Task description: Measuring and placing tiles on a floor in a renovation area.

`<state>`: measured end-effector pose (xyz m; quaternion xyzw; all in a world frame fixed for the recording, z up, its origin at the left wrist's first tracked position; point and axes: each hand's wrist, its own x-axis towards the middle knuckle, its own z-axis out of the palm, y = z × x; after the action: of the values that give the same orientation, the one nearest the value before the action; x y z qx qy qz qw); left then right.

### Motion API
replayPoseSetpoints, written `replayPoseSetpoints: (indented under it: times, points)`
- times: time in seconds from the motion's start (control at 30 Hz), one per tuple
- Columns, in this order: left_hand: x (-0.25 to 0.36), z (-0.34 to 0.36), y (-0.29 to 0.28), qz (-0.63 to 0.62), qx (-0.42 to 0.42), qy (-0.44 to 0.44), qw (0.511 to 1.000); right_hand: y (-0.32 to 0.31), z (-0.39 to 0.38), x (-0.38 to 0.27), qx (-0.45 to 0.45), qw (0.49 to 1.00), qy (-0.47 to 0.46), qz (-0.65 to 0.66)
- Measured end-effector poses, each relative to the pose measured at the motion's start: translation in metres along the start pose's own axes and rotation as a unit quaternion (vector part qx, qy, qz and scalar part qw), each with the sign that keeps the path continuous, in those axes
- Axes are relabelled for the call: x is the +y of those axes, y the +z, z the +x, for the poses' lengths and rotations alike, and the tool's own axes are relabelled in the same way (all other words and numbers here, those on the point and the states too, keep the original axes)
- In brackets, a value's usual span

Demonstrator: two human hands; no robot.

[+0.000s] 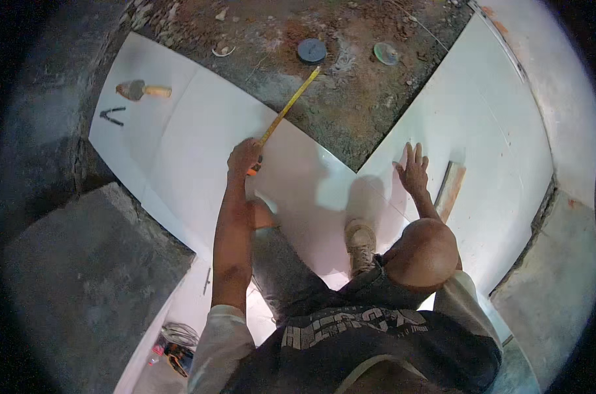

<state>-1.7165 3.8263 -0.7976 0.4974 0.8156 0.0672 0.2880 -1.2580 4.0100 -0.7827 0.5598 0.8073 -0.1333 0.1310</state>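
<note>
My left hand (244,156) is closed around a tape measure (255,165) with an orange and black case, low over the white tiles. Its yellow blade (290,103) runs out past the tile edge, over the bare dirt, and its tip lies close to a round dark disc (312,50). On the right, my right hand (413,172) rests on the white tile floor (488,144), fingers spread and holding nothing. Beside its wrist lies a long, narrow bar (451,190), pale on its face. My knees are bent, and one shoe stands on the tiles between my hands.
A trowel (144,90) with a wooden handle and black V-shaped pliers (112,116) lie on the left tiles. Rough dirt (357,98) fills the corner ahead, with a clear round lid (386,54). Coiled cable (180,335) lies at the lower left. Concrete walls flank the tiles.
</note>
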Motion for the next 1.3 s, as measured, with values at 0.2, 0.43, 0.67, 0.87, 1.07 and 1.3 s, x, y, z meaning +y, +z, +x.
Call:
replayPoseSetpoints:
  times: [0.2,0.43,0.67,0.87,1.07,1.3]
  points:
    - [0.023,0.007,-0.024,0.067,-0.164,-0.118,0.977,0.000,0.001,0.001,0.011,1.000,-0.027,-0.011]
    - [0.020,0.008,-0.016,-0.071,-0.140,-0.234,0.960,0.006,0.006,0.008,0.076,0.989,-0.125,-0.005]
    - [0.023,-0.001,-0.024,-0.047,-0.148,-0.222,0.962,-0.003,0.007,0.008,-0.023,0.997,-0.078,0.003]
    - [0.023,-0.008,-0.022,-0.105,-0.094,-0.207,0.968,-0.005,0.009,0.007,-0.036,0.996,-0.082,0.015]
    - [0.027,-0.010,-0.023,-0.063,-0.070,-0.186,0.978,-0.010,0.009,0.002,-0.040,0.995,-0.092,0.001]
    - [0.031,-0.017,-0.014,-0.021,-0.040,-0.162,0.986,-0.015,0.009,-0.003,-0.078,0.995,-0.054,-0.031]
